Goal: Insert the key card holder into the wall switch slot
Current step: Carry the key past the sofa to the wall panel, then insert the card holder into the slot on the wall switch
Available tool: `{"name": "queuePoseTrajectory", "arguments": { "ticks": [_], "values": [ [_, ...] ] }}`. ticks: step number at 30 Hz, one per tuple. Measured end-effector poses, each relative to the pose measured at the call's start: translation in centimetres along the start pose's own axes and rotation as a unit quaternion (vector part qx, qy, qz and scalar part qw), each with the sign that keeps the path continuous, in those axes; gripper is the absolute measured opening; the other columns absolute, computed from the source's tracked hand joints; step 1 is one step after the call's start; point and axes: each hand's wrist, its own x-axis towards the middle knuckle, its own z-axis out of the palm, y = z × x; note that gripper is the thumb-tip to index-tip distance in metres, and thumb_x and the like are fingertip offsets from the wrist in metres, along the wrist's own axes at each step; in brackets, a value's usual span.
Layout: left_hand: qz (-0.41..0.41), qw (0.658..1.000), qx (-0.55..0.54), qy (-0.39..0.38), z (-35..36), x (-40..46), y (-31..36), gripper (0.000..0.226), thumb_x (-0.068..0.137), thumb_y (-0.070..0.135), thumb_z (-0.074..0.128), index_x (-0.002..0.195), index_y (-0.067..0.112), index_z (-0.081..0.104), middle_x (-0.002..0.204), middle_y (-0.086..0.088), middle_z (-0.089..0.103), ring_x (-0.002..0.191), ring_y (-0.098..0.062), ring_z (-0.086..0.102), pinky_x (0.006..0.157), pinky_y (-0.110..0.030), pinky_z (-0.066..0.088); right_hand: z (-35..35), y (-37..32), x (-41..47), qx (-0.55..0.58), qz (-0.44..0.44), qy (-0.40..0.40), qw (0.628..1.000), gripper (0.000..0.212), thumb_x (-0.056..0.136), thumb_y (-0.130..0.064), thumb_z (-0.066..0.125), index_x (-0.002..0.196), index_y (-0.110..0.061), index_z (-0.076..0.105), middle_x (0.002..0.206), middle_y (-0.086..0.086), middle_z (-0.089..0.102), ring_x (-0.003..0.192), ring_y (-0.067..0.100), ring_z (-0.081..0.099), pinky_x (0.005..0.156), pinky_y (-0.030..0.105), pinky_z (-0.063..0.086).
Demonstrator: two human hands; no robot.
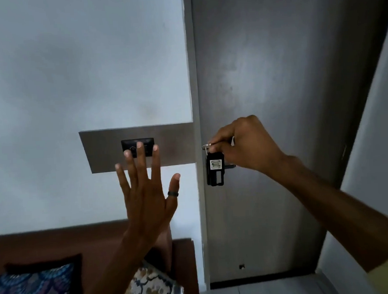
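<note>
Left hand (146, 195): raised flat with fingers spread apart, nothing held; a dark ring (173, 193) was noted on the thumb.
Wall switch (138, 148): a black unit mounted on a grey panel (102, 150), partly covered by the left fingertips at 12 o'clock of the palm.
Right hand (240, 144): fingers were closed around a metal key ring (205, 145).
Key card holder (215, 168): black, hung upright below the right hand, at 3 o'clock of the switch and well apart from it, in front of the grey door (275, 73).
Slot: could not be made out.

Dim, soft light; mild blur; wide-angle bending at edges.
</note>
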Motion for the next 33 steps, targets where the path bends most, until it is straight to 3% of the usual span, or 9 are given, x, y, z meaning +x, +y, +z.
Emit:
{"name": "queuePoseTrajectory", "arguments": {
  "ticks": [5,9,14,19,26,33],
  "values": [
    [-0.045,0.999,0.013,-0.007,5.6,2.6,0.0,0.075,0.109,0.057,0.035,0.17,0.012,0.027,0.179,-0.019,0.012,0.167,-0.042,0.007,0.133,-0.067,0.011,0.9,5.5,5.8,0.024,-0.043,-0.015,0.999,0.011,0.083,-0.007,0.085,0.085,-0.018,0.085,0.08,-0.003,0.083,0.059,-0.011,0.064,0.066,-0.002,0.044],
    [-0.076,0.997,0.017,-0.025,9.0,3.7,-0.1,0.076,0.109,0.056,0.036,0.17,0.013,0.026,0.179,-0.018,0.011,0.167,-0.041,0.005,0.135,-0.064,0.009,4.2,9.0,9.1,0.051,-0.06,-0.041,0.996,0.008,0.083,-0.012,0.086,0.085,-0.02,0.085,0.078,-0.002,0.082,0.063,0.007,0.071,0.067,0.028,0.061],
    [-0.095,0.994,0.044,-0.022,13.6,5.5,-3.0,0.077,0.109,0.057,0.038,0.172,0.017,0.019,0.181,-0.015,0.007,0.169,-0.035,-0.004,0.137,-0.058,0.002,9.5,12.7,14.5,0.076,-0.088,-0.068,0.991,0.004,0.084,-0.018,0.085,0.086,-0.021,0.085,0.077,-0.004,0.082,0.066,0.01,0.074,0.068,0.038,0.065],
    [-0.095,0.993,0.072,-0.024,19.3,6.6,-5.7,0.077,0.11,0.058,0.036,0.173,0.021,0.013,0.182,-0.01,-0.001,0.169,-0.033,-0.009,0.137,-0.055,-0.002,14.4,17.1,18.9,0.097,-0.119,-0.069,0.986,0.001,0.082,-0.019,0.085,0.083,-0.019,0.084,0.072,-0.001,0.081,0.062,0.014,0.073,0.067,0.036,0.062],
    [-0.125,0.984,0.118,-0.042,25.2,8.0,-11.4,0.076,0.11,0.058,0.034,0.172,0.018,0.017,0.182,-0.012,0.006,0.169,-0.033,-0.004,0.137,-0.059,0.004,19.0,21.1,25.9,0.159,-0.112,-0.096,0.976,0.009,0.083,-0.013,0.084,0.088,-0.02,0.084,0.079,-0.001,0.083,0.068,0.013,0.076,0.076,0.04,0.064],
    [-0.162,0.974,0.145,-0.055,29.8,6.4,-18.1,0.075,0.11,0.053,0.038,0.172,0.014,0.02,0.181,-0.014,0.009,0.169,-0.035,0.0,0.138,-0.053,0.001,25.6,21.1,30.5,0.185,-0.127,-0.136,0.965,0.014,0.086,-0.005,0.081,0.095,-0.015,0.083,0.081,0.001,0.083,0.055,0.0,0.07,0.074,0.018,0.061]
  ]
}}
